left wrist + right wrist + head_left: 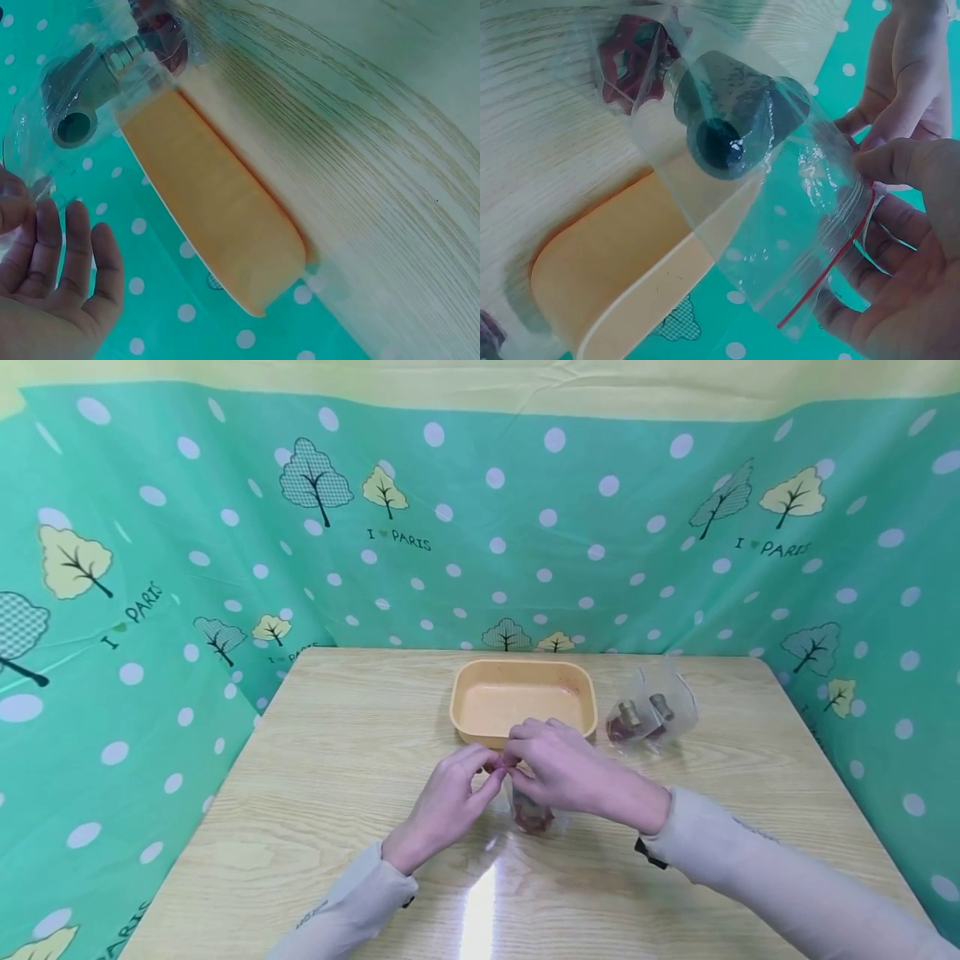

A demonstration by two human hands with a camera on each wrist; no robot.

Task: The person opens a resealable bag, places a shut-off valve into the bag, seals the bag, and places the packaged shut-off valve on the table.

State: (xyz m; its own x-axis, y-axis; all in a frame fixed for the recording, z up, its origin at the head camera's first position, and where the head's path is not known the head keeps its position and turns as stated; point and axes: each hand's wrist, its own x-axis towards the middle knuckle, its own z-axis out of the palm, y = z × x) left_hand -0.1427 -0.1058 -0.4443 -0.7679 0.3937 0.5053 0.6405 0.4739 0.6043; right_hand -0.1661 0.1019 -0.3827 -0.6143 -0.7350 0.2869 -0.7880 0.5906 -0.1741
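Observation:
A clear zip bag (757,262) with a red seal strip stands on the table, its mouth upward. Inside is a grey metal valve (727,94) with a red handwheel (626,64) at the bottom; the left wrist view shows the same valve (86,86). My left hand (446,797) pinches the bag's top edge between thumb and index finger, the other fingers loosely bent. Right beside it, my right hand (558,768) pinches the same edge with thumb and fingertips. In the head view, the hands hide most of the bag's top.
Behind the hands sits an orange plastic tub (517,739), reddish specks in its far right corner. To its right lies another clear bag (678,702) containing brownish metal valve parts with dark red pieces. The wooden table (330,760) meets a green dotted curtain (420,568) at the back.

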